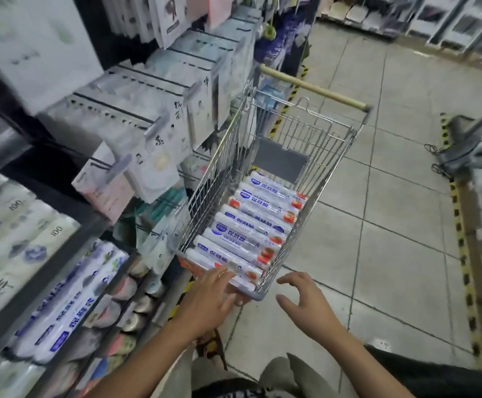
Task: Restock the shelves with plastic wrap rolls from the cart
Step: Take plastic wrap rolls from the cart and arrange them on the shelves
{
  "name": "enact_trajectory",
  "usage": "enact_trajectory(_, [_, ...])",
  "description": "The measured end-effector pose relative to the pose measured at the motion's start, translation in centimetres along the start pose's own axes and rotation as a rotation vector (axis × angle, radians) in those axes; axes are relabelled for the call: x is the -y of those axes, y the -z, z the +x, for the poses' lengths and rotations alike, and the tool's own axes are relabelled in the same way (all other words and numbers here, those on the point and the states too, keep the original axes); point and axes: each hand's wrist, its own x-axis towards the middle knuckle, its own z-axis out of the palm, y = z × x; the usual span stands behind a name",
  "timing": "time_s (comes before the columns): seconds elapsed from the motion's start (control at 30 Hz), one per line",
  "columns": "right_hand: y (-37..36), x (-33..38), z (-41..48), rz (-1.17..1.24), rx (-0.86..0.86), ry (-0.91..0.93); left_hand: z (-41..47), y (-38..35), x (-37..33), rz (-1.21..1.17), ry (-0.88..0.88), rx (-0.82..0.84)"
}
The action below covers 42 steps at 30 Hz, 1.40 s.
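A wire shopping cart [336,156] stands in the aisle and holds several plastic wrap rolls [258,222], white with blue labels and orange ends, lying side by side. My left hand [206,304] reaches over the cart's near rim, its straight fingers touching the nearest roll [241,267]. To the right of the near corner, just outside the cart, my right hand [305,303] hovers with spread, loosely curled fingers and holds nothing. More of the same rolls [70,305] lie on a low shelf at the left.
Shelving [47,271] runs along the left with hanging packets [153,168] on hooks above and small packs below. The cart's wooden handle [314,89] is at its far end. Grey tiled floor [392,225] lies to the right, edged with yellow-black tape [461,245].
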Motion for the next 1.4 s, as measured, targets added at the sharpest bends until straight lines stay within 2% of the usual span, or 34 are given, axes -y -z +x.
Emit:
enact_trajectory(0.17, [0.1,1.2,8.3,0.036,0.011,0.009,5.3,0.5,2.5,0.048,0.020,-0.005])
enact_trajectory(0.33, [-1.2,-0.7,17.9,-0.075,0.193,-0.037,8.5,-1.2,4.4,-0.049,0.135,0.057])
enact_trajectory(0.5, [-3.9,-4.9,27.0,-0.262,0.491,-0.142,10.5,-4.0,5.4,-0.092,0.297,0.084])
enact_trajectory(0.63, [-6.4,-8.2,32.5,-0.423,0.623,-0.139,11.6,-5.9,5.4,-0.114,0.436,0.025])
enact_trajectory(0.93, [-11.4,-9.7,37.4,-0.808,0.533,0.039,13.3,-7.8,3.8,-0.104,0.678,-0.049])
enact_trajectory(1.1, [-12.2,-9.9,38.4,-0.827,0.486,0.082,14.8,-8.1,3.6,-0.172,0.741,-0.065])
enact_trajectory(1.2, [-12.3,-9.6,38.1,-0.761,0.522,0.091,15.7,-8.3,3.7,-0.259,0.746,-0.104])
enact_trajectory(1.4, [-12.6,-9.4,37.6,-0.715,0.585,0.039,17.9,-7.8,3.3,-0.606,0.888,-0.136])
